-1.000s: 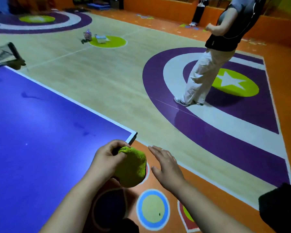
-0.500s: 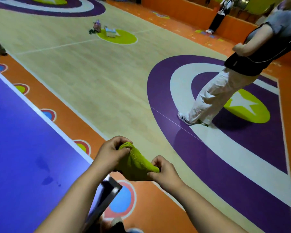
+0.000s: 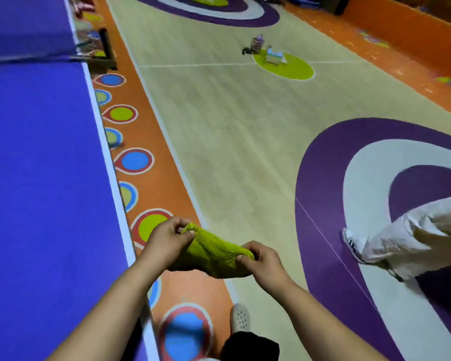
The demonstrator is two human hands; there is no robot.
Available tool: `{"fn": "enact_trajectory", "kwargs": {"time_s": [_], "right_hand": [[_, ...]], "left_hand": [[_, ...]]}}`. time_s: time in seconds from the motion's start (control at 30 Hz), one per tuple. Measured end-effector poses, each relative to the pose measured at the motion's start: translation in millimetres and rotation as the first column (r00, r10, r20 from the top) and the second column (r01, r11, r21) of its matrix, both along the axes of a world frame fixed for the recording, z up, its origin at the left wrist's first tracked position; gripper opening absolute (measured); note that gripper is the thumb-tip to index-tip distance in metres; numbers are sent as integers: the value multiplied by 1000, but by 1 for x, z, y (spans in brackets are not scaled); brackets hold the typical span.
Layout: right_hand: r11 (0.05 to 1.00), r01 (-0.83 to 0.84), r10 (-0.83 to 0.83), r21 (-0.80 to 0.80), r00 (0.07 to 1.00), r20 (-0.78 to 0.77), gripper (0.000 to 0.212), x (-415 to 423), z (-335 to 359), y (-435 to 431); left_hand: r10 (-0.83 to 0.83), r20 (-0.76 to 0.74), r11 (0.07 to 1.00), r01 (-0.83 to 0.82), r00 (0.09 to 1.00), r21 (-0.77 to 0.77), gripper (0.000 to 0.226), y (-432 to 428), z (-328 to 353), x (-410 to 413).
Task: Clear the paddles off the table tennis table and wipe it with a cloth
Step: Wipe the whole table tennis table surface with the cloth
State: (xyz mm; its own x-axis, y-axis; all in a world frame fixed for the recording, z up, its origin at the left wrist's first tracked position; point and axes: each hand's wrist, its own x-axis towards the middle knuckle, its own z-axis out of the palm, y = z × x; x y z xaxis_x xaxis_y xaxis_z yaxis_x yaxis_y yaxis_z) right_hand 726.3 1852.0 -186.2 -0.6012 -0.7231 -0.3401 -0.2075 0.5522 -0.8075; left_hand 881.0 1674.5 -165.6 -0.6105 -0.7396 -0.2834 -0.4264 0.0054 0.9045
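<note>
R hand [image 3: 264, 264], open 1 s ago, now pinches cloth [image 3: 214, 254] w/ L hand [image 3: 167, 241]; cloth, balled before, stretched out beside counter [image 3: 50, 178] edge.

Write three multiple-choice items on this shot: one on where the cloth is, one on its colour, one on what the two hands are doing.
1. Where is the cloth?
A. Draped over the net
B. In the air beside the table, over the floor
C. Flat on the table

2. What colour is the cloth?
A. White
B. Blue
C. Yellow-green

3. What are the left hand and the right hand doing?
A. Each pinches one end of the cloth
B. Only the left holds it
C. Both hang empty

Key:
1 B: the cloth hangs between the hands, to the right of the table's white edge, with the orange floor border under it.
2 C: its fuzzy surface is bright yellow-green.
3 A: fingers and thumb of each hand close on one end of the cloth.
</note>
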Motion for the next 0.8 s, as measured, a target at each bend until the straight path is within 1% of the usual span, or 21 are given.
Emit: {"fn": "enact_trajectory", "kwargs": {"time_s": [0.1, 0.17, 0.2, 0.3, 0.37, 0.43, 0.47, 0.53, 0.6, 0.67, 0.73, 0.8], "right_hand": [[980, -197, 197, 29, 980, 8, 11, -44, -9, -43], [945, -324, 324, 47, 946, 8, 1, -65, -9, -71], [922, -383, 383, 57, 924, 7, 5, -73, -8, -85], [815, -574, 575, 78, 818, 14, 8, -78, -10, -129], [700, -709, 712, 82, 703, 3, 7, -62, -11, -159], [555, -826, 831, 95, 557, -17, 16, -33, -9, -186], [477, -873, 878, 97, 477, -29, 17, -14, -6, -198], [319, -944, 947, 80, 314, -66, 10, 30, 6, -219], [193, -978, 976, 82, 182, -119, 7, 75, 19, -239], [111, -990, 981, 86, 95, -171, 14, 120, 31, -256], [68, -997, 972, 38, 57, -227, 18, 161, 43, -267], [30, -999, 963, -21, 35, -268, 19, 195, 49, -271]], "left_hand": [[193, 36, 981, -193, 981, 0, 13, -12, -7, -9], [318, 52, 947, -320, 947, 40, 17, -7, -6, -10], [375, 56, 923, -378, 925, 72, 13, -4, -6, -9], [568, 75, 808, -573, 819, 137, 29, 11, -8, 8], [700, 78, 696, -703, 709, 146, 24, 25, -10, 27], [821, 84, 551, -822, 565, 143, 22, 42, -8, 48], [867, 83, 479, -868, 492, 134, 22, 50, -7, 61], [940, 45, 331, -936, 338, 117, 19, 65, 0, 86], [984, -5, 175, -980, 176, 90, 9, 72, 7, 113], [997, -60, 50, -997, 47, 56, 17, 73, 12, 143], [990, -127, -68, -998, -68, 1, 23, 73, 21, 170], [971, -178, -171, -984, -161, -44, 23, 76, 25, 190]]}}
